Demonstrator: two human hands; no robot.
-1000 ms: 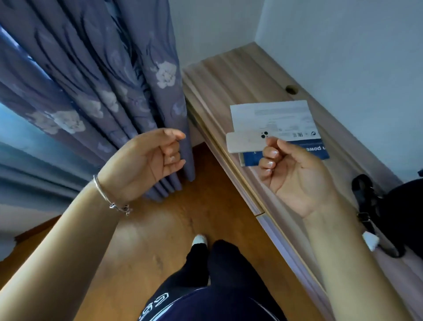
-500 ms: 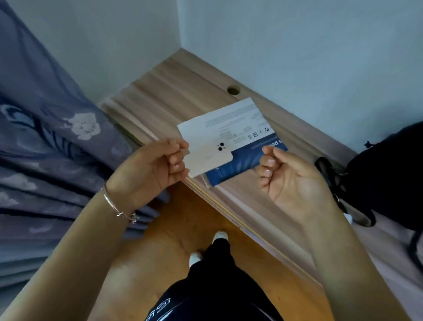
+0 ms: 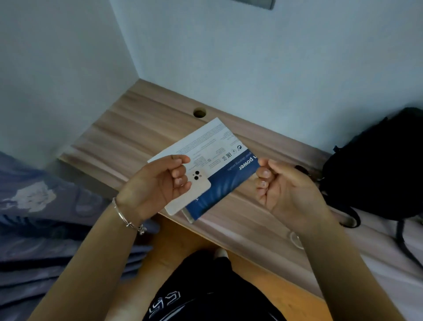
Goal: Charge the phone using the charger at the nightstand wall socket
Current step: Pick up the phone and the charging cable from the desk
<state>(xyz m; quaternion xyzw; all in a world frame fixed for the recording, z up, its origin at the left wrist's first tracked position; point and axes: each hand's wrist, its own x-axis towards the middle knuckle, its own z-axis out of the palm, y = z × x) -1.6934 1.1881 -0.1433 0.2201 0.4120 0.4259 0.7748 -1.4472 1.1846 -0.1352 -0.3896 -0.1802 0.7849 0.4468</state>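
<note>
A white phone [image 3: 202, 188] lies face down, camera lenses up, on a blue and white box [image 3: 229, 181] on the wooden desk [image 3: 128, 135]. My left hand [image 3: 155, 185] hovers in front of the phone's left part with its fingers curled and hides that part; I cannot tell whether it touches the phone. Level with it, my right hand [image 3: 288, 190] is off the box's right corner, fingers curled in, with nothing in it. No charger or cable shows. A grey plate [image 3: 258, 2] sits on the wall at the top edge.
A round cable hole [image 3: 199, 113] is in the desk near the wall. A black bag [image 3: 377, 165] with straps fills the desk's right end. A blue flowered curtain [image 3: 45, 217] hangs at the left. My legs stand on the wooden floor below.
The view has swung right and up, from the curtain toward the desk and wall. My left hand now overlaps the phone. My right hand now sits beside the box's right corner.
</note>
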